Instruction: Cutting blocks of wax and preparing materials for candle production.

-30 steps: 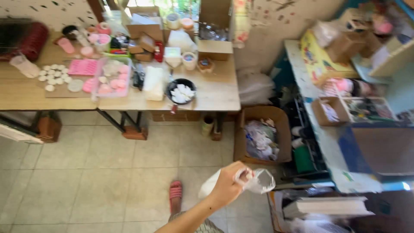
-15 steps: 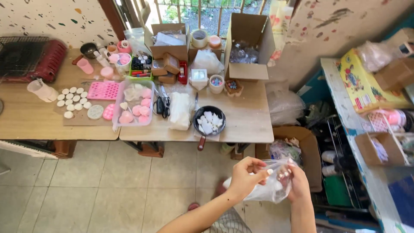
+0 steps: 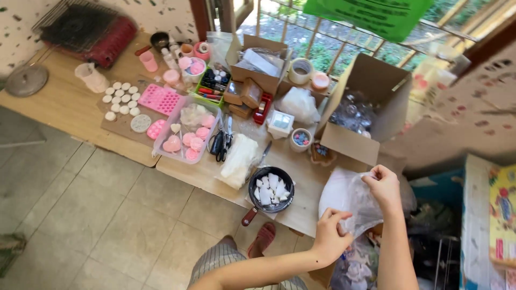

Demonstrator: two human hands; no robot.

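Observation:
Both my hands hold a clear plastic bag [image 3: 348, 200] above the right end of a wooden table [image 3: 75, 110]. My left hand [image 3: 330, 235] pinches the bag's lower edge. My right hand [image 3: 383, 185] grips its upper right corner. Just left of the bag sits a small black pan [image 3: 270, 189] with white chunks and a red handle. An open cardboard box [image 3: 361, 115] with clear plastic inside stands behind the bag.
The table carries a clear tray of pink soaps [image 3: 186, 133], a pink mould [image 3: 159, 98], white round pieces [image 3: 121, 100], scissors [image 3: 221, 140], a white cloth [image 3: 239, 159], tape rolls and more boxes. A red sandal [image 3: 263, 238] lies on the tiled floor.
The view has moved closer to the table and turned. My hands still hold the bag, which is now spread wider and raised beside the pan.

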